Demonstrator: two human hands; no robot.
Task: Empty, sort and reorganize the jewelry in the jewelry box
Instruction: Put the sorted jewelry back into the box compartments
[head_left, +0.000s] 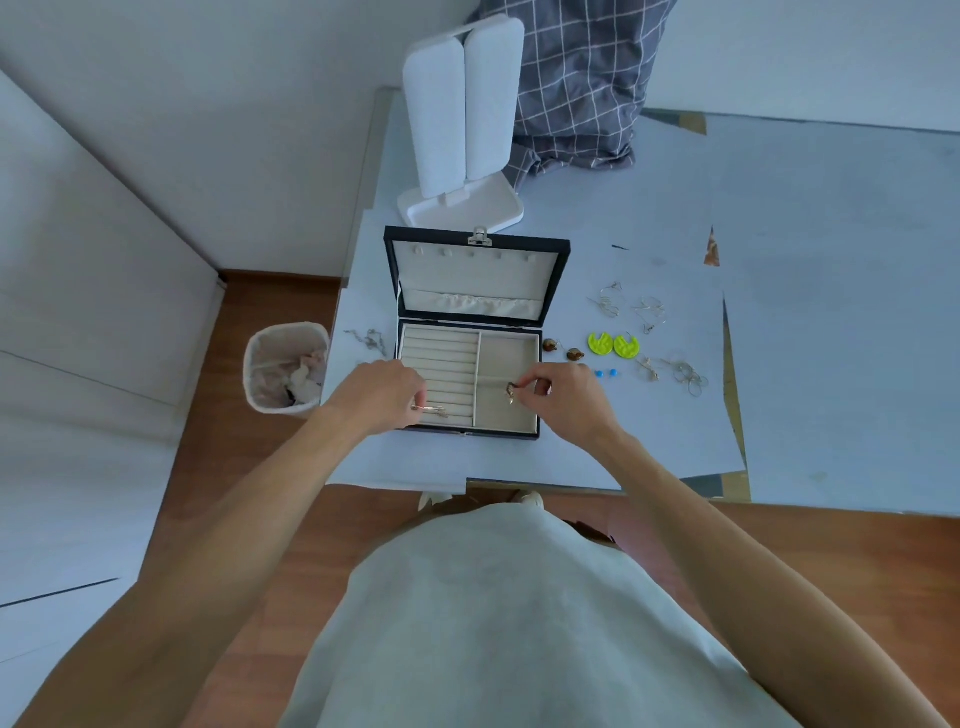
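Pale table (519, 457), wood floor below, wastebasket (285, 366) off its left edge. Jewelry box (470, 384) open before me, tray near bare. My left hand (387, 395) pinches a thin wire piece (431, 410) over the ring rolls; my right hand (558, 397) pinches a small dark earring (511, 389) above the near right compartment. Sorted pieces lie right of the box, green earrings (613, 344) among them. Risk, as I judge it: fine hooks snagging the lining, or a loose pinch dropping one to the floor
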